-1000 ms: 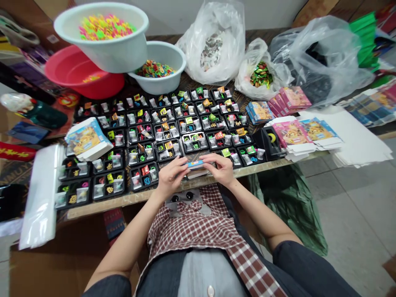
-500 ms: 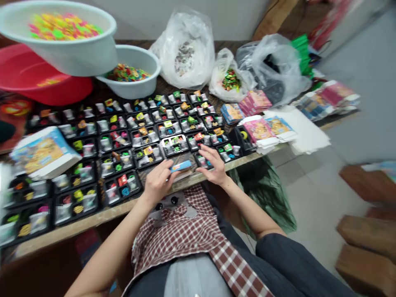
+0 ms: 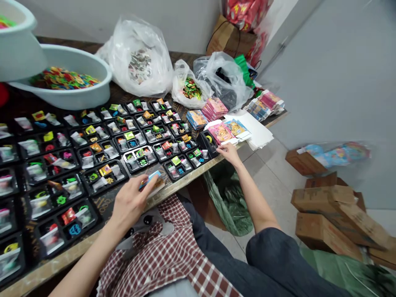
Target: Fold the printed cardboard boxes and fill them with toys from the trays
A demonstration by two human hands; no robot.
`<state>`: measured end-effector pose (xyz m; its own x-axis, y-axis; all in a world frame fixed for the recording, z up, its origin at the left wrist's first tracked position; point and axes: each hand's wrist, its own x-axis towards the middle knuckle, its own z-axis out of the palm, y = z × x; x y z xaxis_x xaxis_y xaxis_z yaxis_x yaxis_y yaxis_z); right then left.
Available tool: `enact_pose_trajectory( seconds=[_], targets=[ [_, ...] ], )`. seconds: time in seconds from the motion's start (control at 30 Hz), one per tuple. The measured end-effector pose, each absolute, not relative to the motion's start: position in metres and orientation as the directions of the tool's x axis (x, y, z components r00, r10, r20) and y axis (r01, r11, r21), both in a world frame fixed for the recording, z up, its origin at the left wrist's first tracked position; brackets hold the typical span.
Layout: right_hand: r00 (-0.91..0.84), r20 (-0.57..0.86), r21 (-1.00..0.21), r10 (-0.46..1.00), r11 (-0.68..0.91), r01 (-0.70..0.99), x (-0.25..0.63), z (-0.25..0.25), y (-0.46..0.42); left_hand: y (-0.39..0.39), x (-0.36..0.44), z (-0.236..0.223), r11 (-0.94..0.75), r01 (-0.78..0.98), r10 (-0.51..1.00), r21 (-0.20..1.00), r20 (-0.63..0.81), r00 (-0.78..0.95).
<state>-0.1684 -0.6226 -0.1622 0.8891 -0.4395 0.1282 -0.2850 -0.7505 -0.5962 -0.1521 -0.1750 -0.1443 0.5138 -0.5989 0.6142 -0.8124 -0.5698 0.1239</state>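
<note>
Since half a second ago in the head view, the right hand (image 3: pixel 229 153) has scooted off to the right, fingertips now at the near end of the black tape dispenser (image 3: pixel 208 144), and I honestly can't tell if they're pinching anything. Left hand (image 3: pixel 131 198) has still got the little blue box (image 3: pixel 158 184) gripped at the table's near edge (image 3: pixel 198 170), with filled black trays (image 3: pixel 175 178) lined up beyond it.

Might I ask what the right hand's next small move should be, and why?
Probably the right hand should draw a short strip from the black tape dispenser, since its fingers are right at the dispenser's front while the left hand holds the small blue box.
</note>
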Motion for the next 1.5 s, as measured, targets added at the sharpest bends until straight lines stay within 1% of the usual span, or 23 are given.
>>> enact_pose_trajectory(
  seconds=[0.07,0.17,0.23,0.33,0.4,0.53,0.63,0.77,0.87,0.93,0.97,1.03,1.07,1.1,1.13,1.17,1.23,1.3,1.4,1.5],
  targets=[
    [0.892,0.139,-0.62,-0.43,-0.74,-0.261,-0.165,-0.162,-0.62,-0.178,-0.152,-0.149,-0.569,-0.813,-0.598,0.126,0.615,0.514],
    [0.866,0.224,-0.676,-0.448,-0.711,-0.193,-0.164,-0.162,-0.615,-0.181,-0.152,-0.154,-0.568,-0.811,-0.578,0.143,0.632,0.516],
    [0.807,0.271,-0.757,-0.525,-0.634,-0.158,-0.168,-0.164,-0.612,-0.182,-0.152,-0.156,-0.574,-0.803,-0.564,0.16,0.634,0.529],
    [0.703,0.255,-0.855,-0.663,-0.494,-0.156,-0.179,-0.172,-0.609,-0.183,-0.154,-0.156,-0.601,-0.775,-0.545,0.195,0.61,0.575],
    [0.676,0.225,-0.873,-0.702,-0.454,-0.181,-0.188,-0.18,-0.606,-0.183,-0.155,-0.156,-0.624,-0.751,-0.524,0.219,0.595,0.609],
    [0.663,0.167,-0.887,-0.73,-0.405,-0.221,-0.197,-0.201,-0.598,-0.185,-0.158,-0.156,-0.628,-0.731,-0.491,0.266,0.594,0.637],
    [0.623,0.179,-0.891,-0.761,-0.394,-0.225,-0.195,-0.209,-0.595,-0.186,-0.158,-0.157,-0.621,-0.728,-0.482,0.29,0.592,0.646],
    [0.543,0.219,-0.906,-0.811,-0.375,-0.195,-0.194,-0.205,-0.587,-0.189,-0.158,-0.159,-0.623,-0.724,-0.472,0.297,0.596,0.65],
    [0.536,0.212,-0.933,-0.817,-0.332,-0.137,-0.201,-0.196,-0.555,-0.193,-0.162,-0.16,-0.597,-0.733,-0.442,0.326,0.629,0.639],
    [0.647,0.135,-0.971,-0.751,-0.231,-0.066,-0.208,-0.185,-0.516,-0.195,-0.165,-0.159,-0.565,-0.733,-0.416,0.378,0.636,0.65],
    [0.755,0.056,-0.989,-0.653,-0.138,-0.047,-0.212,-0.178,-0.494,-0.196,-0.166,-0.159,-0.557,-0.725,-0.409,0.405,0.626,0.664],
    [0.937,-0.125,-0.992,-0.327,0.063,-0.111,-0.218,-0.161,-0.447,-0.196,-0.168,-0.157,-0.554,-0.712,-0.411,0.43,0.602,0.684],
    [0.97,-0.185,-0.976,-0.159,0.145,-0.162,-0.219,-0.152,-0.425,-0.195,-0.168,-0.156,-0.555,-0.71,-0.419,0.433,0.592,0.689],
    [0.976,-0.217,-0.955,-0.021,0.211,-0.208,-0.219,-0.144,-0.406,-0.195,-0.169,-0.156,-0.554,-0.712,-0.429,0.43,0.586,0.688],
    [0.969,-0.232,-0.933,0.084,0.264,-0.246,-0.218,-0.137,-0.39,-0.194,-0.169,-0.155,-0.551,-0.717,-0.438,0.427,0.584,0.684],
    [0.959,-0.237,-0.911,0.156,0.307,-0.275,-0.216,-0.132,-0.377,-0.193,-0.17,-0.155,-0.544,-0.724,-0.444,0.423,0.587,0.677],
    [0.937,-0.252,-0.871,0.243,0.365,-0.328,-0.211,-0.129,-0.362,-0.192,-0.17,-0.156,-0.526,-0.738,-0.443,0.422,0.606,0.661],
    [0.916,-0.278,-0.836,0.288,0.397,-0.379,-0.205,-0.131,-0.357,-0.19,-0.169,-0.156,-0.51,-0.746,-0.435,0.428,0.62,0.653],
    [0.903,-0.297,-0.805,0.31,0.427,-0.411,-0.201,-0.139,-0.358,-0.189,-0.169,-0.154,-0.511,-0.742,-0.463,0.434,0.588,0.663],
    [0.905,-0.294,-0.81,0.307,0.422,-0.406,-0.2,-0.143,-0.359,-0.192,-0.168,-0.152,-0.528,-0.728,-0.464,0.438,0.569,0.679]
  ],
)
